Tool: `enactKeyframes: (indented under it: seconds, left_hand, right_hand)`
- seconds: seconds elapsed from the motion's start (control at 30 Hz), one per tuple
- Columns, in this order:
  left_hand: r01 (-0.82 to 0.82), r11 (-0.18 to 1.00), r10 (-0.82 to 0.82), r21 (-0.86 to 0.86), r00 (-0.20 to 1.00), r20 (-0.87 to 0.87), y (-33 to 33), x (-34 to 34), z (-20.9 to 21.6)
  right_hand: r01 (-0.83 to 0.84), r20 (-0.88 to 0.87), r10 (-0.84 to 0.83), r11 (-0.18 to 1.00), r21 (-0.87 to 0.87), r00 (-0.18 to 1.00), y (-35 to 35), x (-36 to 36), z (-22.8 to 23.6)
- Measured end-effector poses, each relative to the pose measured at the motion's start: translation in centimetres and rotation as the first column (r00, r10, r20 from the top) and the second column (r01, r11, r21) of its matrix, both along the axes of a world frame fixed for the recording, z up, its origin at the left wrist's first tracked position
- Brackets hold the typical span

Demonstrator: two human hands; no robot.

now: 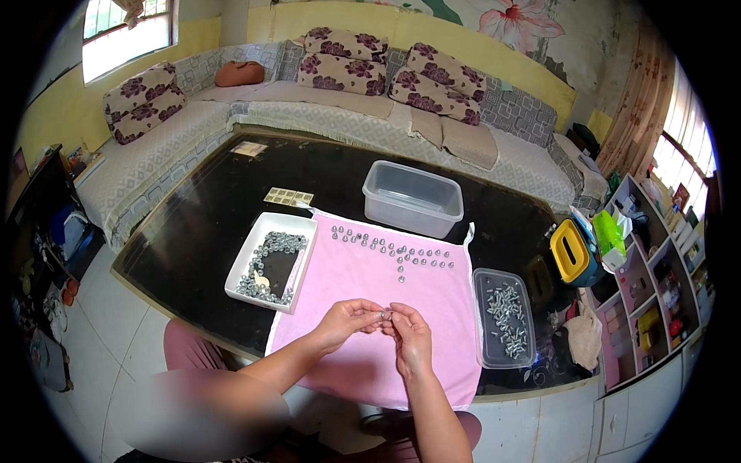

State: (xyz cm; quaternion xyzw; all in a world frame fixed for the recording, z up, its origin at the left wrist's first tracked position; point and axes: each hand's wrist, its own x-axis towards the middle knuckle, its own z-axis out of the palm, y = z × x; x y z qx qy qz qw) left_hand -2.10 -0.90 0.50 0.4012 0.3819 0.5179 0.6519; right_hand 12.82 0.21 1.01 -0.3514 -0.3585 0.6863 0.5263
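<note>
Over the pink cloth [340,285], my left hand [346,321] and my right hand [411,338] meet fingertip to fingertip. Both are closed in a pinch on a small metal fastener [385,315], mostly covered by the fingers, so its exact kind is hard to make out. Beyond them, several small silver fasteners [400,250] stand in rows across the cloth's far part, with a short column coming nearer. To the left, a white box [235,266] holds many round metal nuts [282,243] and a pale yellowish piece [261,281]. On the right lie silver screws [505,316] in a shallow clear plastic tray [527,339].
An open clear plastic tub [413,202] stands at the cloth's far edge on the black table [201,201]. Left of it lies a gold-coloured card [289,197]. A yellow-topped tissue box [572,251] and a beige rag [583,339] are at the right. A sofa [340,108] runs behind.
</note>
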Motion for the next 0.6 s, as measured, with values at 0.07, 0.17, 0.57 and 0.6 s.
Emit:
enactKeyframes:
  seconds: [0.07,0.17,0.57,0.6]
  left_hand:
    - [-0.003,1.000,0.003,-0.011,1.000,0.005,0.0,0.0,0.1]
    - [0.015,1.000,-0.015,-0.024,1.000,0.013,0.1,-0.1,-0.2]
    - [0.018,0.999,-0.015,-0.032,0.997,0.078,0.3,-0.3,-0.5]
    - [0.017,0.999,-0.014,-0.034,0.997,0.075,0.4,-0.3,-0.5]
  right_hand:
    - [0.016,0.006,-0.016,1.000,0.012,1.000,0.1,-0.1,-0.2]
    - [0.029,0.000,-0.029,0.999,0.019,1.000,0.2,-0.1,-1.0]
    - [0.065,-0.048,-0.065,0.998,0.016,0.997,0.1,-0.5,-0.1]
    - [0.076,-0.055,-0.074,0.997,0.021,0.996,0.1,-0.5,0.0]
